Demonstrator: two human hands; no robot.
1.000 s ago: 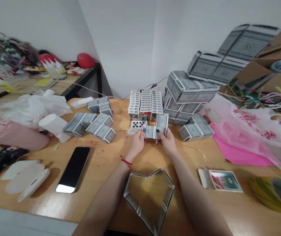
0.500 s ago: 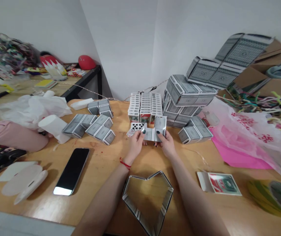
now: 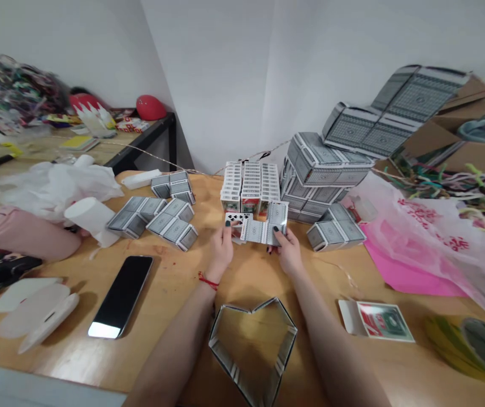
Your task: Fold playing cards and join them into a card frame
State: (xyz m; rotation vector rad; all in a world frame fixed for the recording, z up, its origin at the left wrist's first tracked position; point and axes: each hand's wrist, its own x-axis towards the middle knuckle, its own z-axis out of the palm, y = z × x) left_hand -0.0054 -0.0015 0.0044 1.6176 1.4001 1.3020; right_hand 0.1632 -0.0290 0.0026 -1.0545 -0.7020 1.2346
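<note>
My right hand (image 3: 287,246) pinches the lower right part of an L-shaped piece of grey-backed playing cards (image 3: 254,230), its thumb on top. My left hand (image 3: 222,246) is just left of that piece, apart from it. Its thumb and finger close on the near left edge of a face-up playing card (image 3: 237,217) showing black spades; the fingertips are partly hidden. Behind my hands stand stacked card boxes (image 3: 251,189) in rows. Between my forearms lies a heart-shaped frame of folded cards (image 3: 221,339).
Grey card-covered blocks stand left (image 3: 172,223) and right (image 3: 336,227), with a tall block stack (image 3: 327,158) at back right. A phone (image 3: 121,297) lies left. An open card box (image 3: 380,320), a yellow-green tape roll (image 3: 446,342) and a pink plastic bag (image 3: 420,226) are right.
My left hand has let go of the L-shaped card piece and moved left to the loose face-up card. My right hand still holds the piece, in nearly the same place.
</note>
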